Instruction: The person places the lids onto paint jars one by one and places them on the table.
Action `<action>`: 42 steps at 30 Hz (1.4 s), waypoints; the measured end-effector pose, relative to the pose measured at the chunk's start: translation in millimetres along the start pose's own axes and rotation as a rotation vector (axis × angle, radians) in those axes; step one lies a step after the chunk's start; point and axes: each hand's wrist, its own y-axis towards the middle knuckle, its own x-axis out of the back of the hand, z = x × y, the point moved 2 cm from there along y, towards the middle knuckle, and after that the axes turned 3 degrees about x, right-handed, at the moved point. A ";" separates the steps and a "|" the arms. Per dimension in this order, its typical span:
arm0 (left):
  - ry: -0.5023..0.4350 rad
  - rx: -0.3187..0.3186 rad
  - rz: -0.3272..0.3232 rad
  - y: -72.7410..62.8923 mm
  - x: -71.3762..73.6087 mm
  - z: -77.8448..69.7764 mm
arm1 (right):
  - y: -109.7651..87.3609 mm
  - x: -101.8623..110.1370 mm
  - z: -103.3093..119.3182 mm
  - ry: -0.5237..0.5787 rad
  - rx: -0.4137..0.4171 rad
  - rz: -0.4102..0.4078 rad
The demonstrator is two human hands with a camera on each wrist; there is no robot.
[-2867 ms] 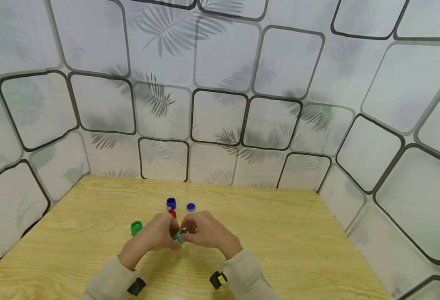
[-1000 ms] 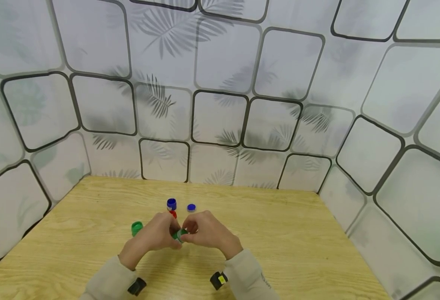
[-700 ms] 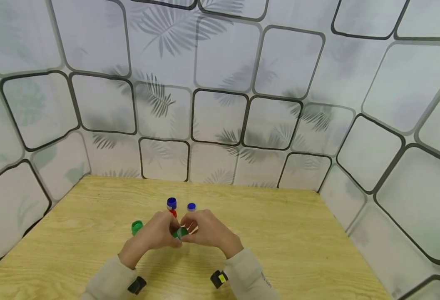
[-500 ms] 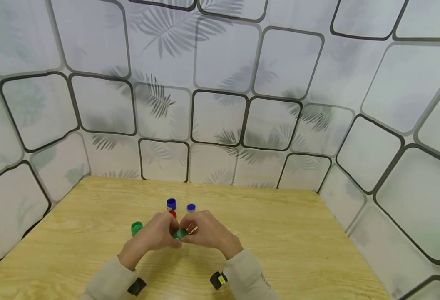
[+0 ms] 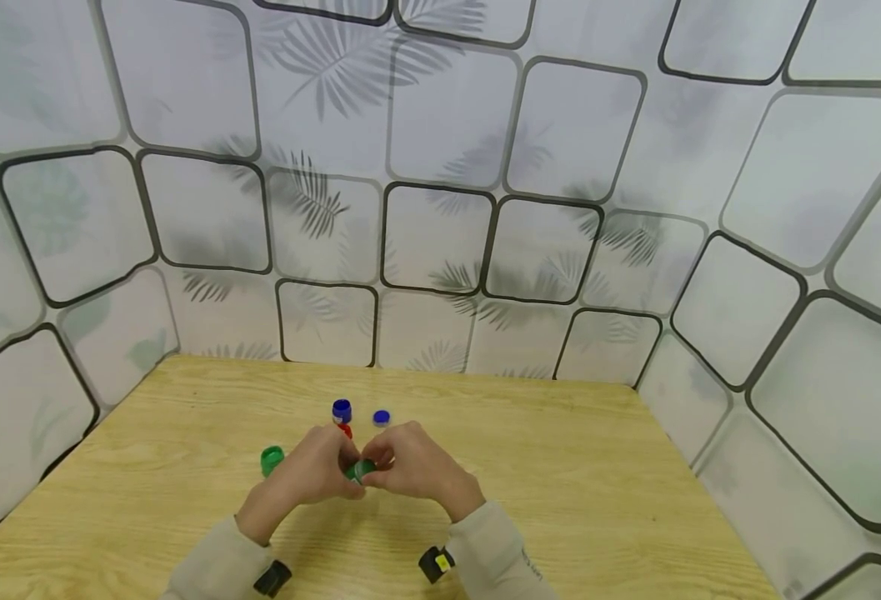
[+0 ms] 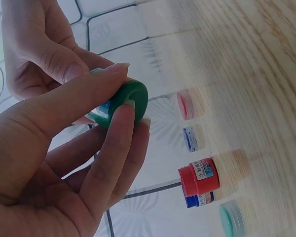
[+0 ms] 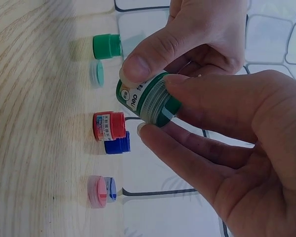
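Observation:
Both hands meet around a small green paint jar [image 5: 360, 472] above the table. My left hand [image 5: 311, 465] grips its green body, thumb across the printed label [image 7: 133, 100] and fingertips at the base [image 6: 139, 99]. With thumb and fingers my right hand [image 5: 423, 468] pinches the clear ridged lid [image 7: 155, 102], which sits on the jar's mouth. Through the lid shows dark green. The jar is tilted, its lid end toward my right hand. In the head view my fingers cover much of it.
Beyond the hands stand an uncapped blue jar [image 5: 342, 412], a red jar [image 7: 108, 127] and a blue lid [image 5: 382, 417]. A second green jar [image 5: 271, 460] is at the left, near a pale green lid [image 7: 96, 74]. A pink-red lid [image 6: 185, 104] lies by the blue one. Patterned curtain [image 5: 440, 325] borders the table.
Both hands stay in the same place with the green jar. My right fingers have shifted slightly around the lid, and its end now shows more green. The other jars have not moved.

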 end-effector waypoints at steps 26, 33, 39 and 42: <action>0.063 -0.019 -0.018 1.4 -4.1 8.9 | -4.2 6.8 -2.2 -0.198 -0.116 0.103; 0.059 0.044 0.011 0.2 -7.1 11.7 | -11.8 7.5 -4.3 -0.178 -0.187 0.294; 0.042 0.065 0.020 2.3 -8.0 11.7 | -12.5 11.4 -4.2 -0.140 -0.198 0.300; 0.042 0.073 0.033 6.4 -10.8 10.8 | -14.2 13.7 -6.0 -0.116 -0.202 0.303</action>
